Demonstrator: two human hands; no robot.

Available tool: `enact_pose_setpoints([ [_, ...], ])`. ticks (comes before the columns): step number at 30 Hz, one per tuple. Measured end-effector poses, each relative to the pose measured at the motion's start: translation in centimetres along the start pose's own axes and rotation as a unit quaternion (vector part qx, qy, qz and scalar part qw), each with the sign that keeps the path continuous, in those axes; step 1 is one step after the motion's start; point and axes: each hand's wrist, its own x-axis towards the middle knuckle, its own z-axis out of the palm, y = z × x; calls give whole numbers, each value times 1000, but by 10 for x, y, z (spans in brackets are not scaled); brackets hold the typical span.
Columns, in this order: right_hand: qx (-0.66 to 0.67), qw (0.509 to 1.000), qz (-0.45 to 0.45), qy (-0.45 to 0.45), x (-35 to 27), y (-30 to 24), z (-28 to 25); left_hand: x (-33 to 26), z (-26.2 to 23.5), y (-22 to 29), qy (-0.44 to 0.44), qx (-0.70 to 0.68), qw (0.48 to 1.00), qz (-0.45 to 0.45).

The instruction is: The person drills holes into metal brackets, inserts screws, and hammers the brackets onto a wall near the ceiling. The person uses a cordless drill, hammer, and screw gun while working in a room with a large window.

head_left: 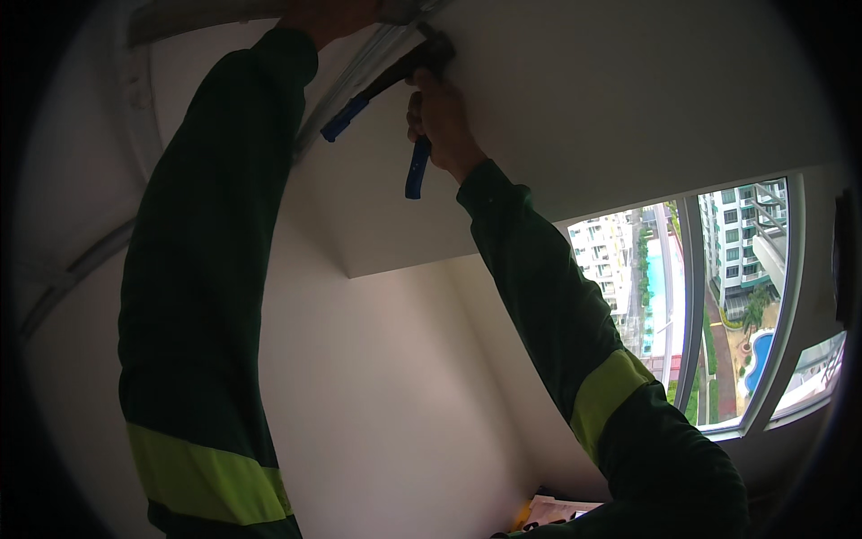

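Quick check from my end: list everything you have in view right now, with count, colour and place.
pliers: one, dark jaws, blue handles, held up at the ceiling track
ceiling track: one, pale grey, running along the ceiling at top centre
ceiling: one, white, upper right
wall: white, centre, meeting in a corner
window: one, grey frame, right side, apartment blocks and pools outside
papers: a few, pale with a yellow bit, bottom centre
sleeves: two, dark green with yellow-green bands
left hand: raised at the track, mostly cut off by the top edge
right hand: gripping a pliers handle

Matt painted ceiling (pixel 628 99); blue plastic-looking tool handles (pixel 416 171).
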Motion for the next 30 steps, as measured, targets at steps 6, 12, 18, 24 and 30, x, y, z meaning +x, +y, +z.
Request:
enact_pose_setpoints([
  [6,-30,999,-12,38,3,5,1,2,-9,3,-49,21,998,-18],
  [12,-11,1000,-15,6,3,3,0,4,-8,1,-77,13,997,-29],
  [18,-34,999,13,14,2,-15,-4,0,-3,2,-51,9,998,-23],
  [24,-39,999,29,-5,3,-20,-12,-3,2,7,-23,16,1000,-9],
  [30,-139,988,-46,41,4,-3,1,0,-2,-5,-81,52,995,-6],
])
